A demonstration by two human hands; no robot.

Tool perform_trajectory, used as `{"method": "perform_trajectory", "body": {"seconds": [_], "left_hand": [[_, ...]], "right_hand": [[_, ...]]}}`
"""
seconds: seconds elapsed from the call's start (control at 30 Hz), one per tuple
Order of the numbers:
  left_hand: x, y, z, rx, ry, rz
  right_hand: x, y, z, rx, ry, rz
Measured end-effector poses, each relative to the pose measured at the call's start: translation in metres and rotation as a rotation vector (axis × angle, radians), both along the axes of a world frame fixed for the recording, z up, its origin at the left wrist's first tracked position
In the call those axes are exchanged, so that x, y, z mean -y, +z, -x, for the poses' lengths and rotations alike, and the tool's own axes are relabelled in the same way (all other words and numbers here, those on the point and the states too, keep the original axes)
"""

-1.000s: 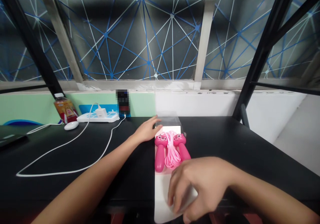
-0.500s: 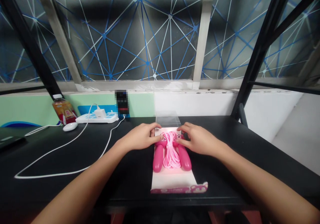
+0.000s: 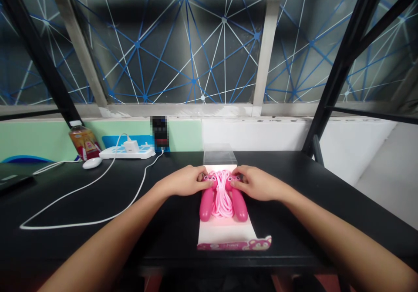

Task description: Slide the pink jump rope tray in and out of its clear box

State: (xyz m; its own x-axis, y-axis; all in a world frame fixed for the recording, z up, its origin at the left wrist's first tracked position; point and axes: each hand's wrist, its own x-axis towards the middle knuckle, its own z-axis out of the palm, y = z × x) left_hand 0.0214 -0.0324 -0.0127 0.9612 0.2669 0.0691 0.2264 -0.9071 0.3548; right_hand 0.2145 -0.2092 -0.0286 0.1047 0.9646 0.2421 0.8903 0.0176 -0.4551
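Observation:
A pink skipping rope (image 3: 223,198) with two pink cartoon-headed handles and a coiled cord lies on a white and pink card (image 3: 228,237) on the black table (image 3: 156,222). My left hand (image 3: 184,181) has its fingers curled on the top of the left handle. My right hand (image 3: 257,183) is curled the same way on the top of the right handle. A clear plastic cover (image 3: 219,157) stands just behind the card.
At the back left are a white power strip (image 3: 127,152) with a charger, a white mouse (image 3: 92,162), a drink bottle (image 3: 83,140) and a long white cable (image 3: 98,209). A dark flat device (image 3: 13,181) lies at the far left. Black frame posts (image 3: 336,78) rise on the right.
My right hand has left the near end of the card and gone to the right handle's top. The card now lies flat, and both hands have closed on the handle tops.

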Motion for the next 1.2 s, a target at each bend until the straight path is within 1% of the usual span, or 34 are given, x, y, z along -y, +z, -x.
{"method": "perform_trajectory", "body": {"seconds": [0.17, 0.27, 0.33, 0.43, 0.47, 0.5, 0.53, 0.63, 0.67, 0.7, 0.77, 0.83, 0.9, 0.97, 1.03, 1.1, 1.2], "left_hand": [[0.0, 0.003, 0.004, -0.004, -0.013, -0.041], [-0.001, 0.005, 0.005, -0.002, -0.013, -0.076], [-0.004, 0.005, 0.005, 0.008, -0.007, -0.117], [-0.006, 0.004, 0.002, 0.022, 0.018, -0.18], [-0.006, 0.003, 0.001, 0.023, 0.032, -0.197], [-0.006, 0.003, 0.001, 0.025, 0.047, -0.214], [-0.004, 0.003, 0.0, 0.027, 0.063, -0.232], [-0.001, 0.004, 0.0, 0.043, 0.089, -0.276], [0.0, 0.004, 0.0, 0.05, 0.086, -0.285], [0.001, 0.004, -0.001, 0.055, 0.08, -0.289], [0.002, 0.004, -0.004, 0.07, 0.077, -0.282], [0.0, 0.004, -0.008, 0.115, 0.107, -0.269], [-0.004, 0.001, -0.014, 0.191, 0.155, -0.283], [-0.012, -0.003, -0.018, 0.262, 0.175, -0.319], [-0.024, -0.007, -0.02, 0.291, 0.146, -0.311], [-0.036, -0.011, -0.02, 0.266, 0.097, -0.25], [-0.05, -0.016, -0.019, 0.241, 0.061, -0.176]], "right_hand": [[0.003, 0.003, 0.004, 0.066, 0.02, -0.009], [0.002, 0.005, 0.011, 0.115, 0.002, -0.002], [0.0, 0.009, 0.02, 0.206, -0.036, 0.008], [-0.002, 0.017, 0.037, 0.43, -0.116, 0.003], [-0.001, 0.019, 0.043, 0.501, -0.122, -0.014], [0.0, 0.021, 0.048, 0.558, -0.095, -0.033], [0.002, 0.022, 0.053, 0.601, -0.027, -0.048], [0.007, 0.02, 0.061, 0.656, 0.259, -0.06], [0.008, 0.019, 0.062, 0.66, 0.317, -0.059], [0.008, 0.017, 0.062, 0.66, 0.343, -0.058], [0.008, 0.014, 0.059, 0.657, 0.331, -0.062], [0.006, 0.012, 0.054, 0.655, 0.329, -0.074], [0.005, 0.011, 0.05, 0.647, 0.343, -0.084], [0.005, 0.013, 0.047, 0.637, 0.363, -0.083], [0.006, 0.016, 0.047, 0.63, 0.379, -0.071], [0.007, 0.018, 0.049, 0.617, 0.4, -0.057], [0.008, 0.019, 0.051, 0.59, 0.427, -0.047]]}}
